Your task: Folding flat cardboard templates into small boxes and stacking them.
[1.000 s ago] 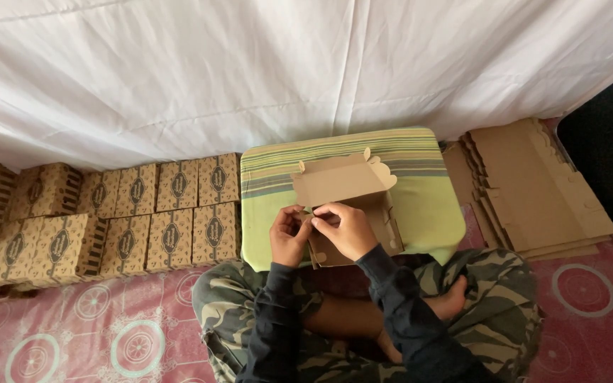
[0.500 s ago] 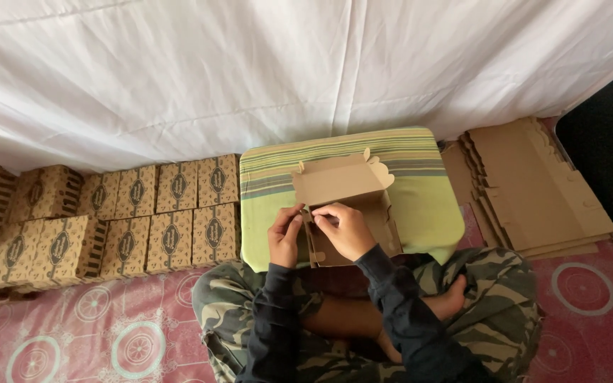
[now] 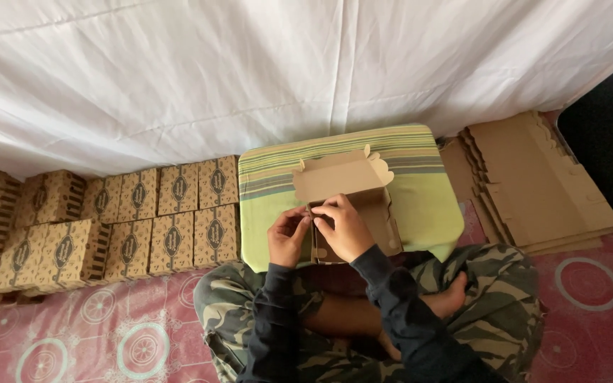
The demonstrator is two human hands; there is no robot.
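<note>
While we sit cross-legged on the patterned red mat [image 3: 108,340], the brown cardboard box [image 3: 352,213] lies straight ahead of us on the green striped cushion [image 3: 427,206], right at its near edge, with its lid flap [image 3: 342,174] standing open and leaning away from us. Its long axis runs away from our body, toward the white sheet [image 3: 250,78] hanging behind. Our left hand [image 3: 289,237] pinches the near left corner of the box, fingers closed on a small side tab. Our right hand [image 3: 345,227] lies curled over the near left wall, closed on the cardboard from above, though we cannot tell just which fold its fingertips press. Both hands touch the box and almost meet at that corner; the right one reaches further over it, so most of the box lies ahead and to the right of our grip. To our left, finished printed boxes [image 3: 143,227] stand in rows on the mat. To our right lies a stack of flat cardboard blanks [image 3: 533,184], well apart from both hands.
</note>
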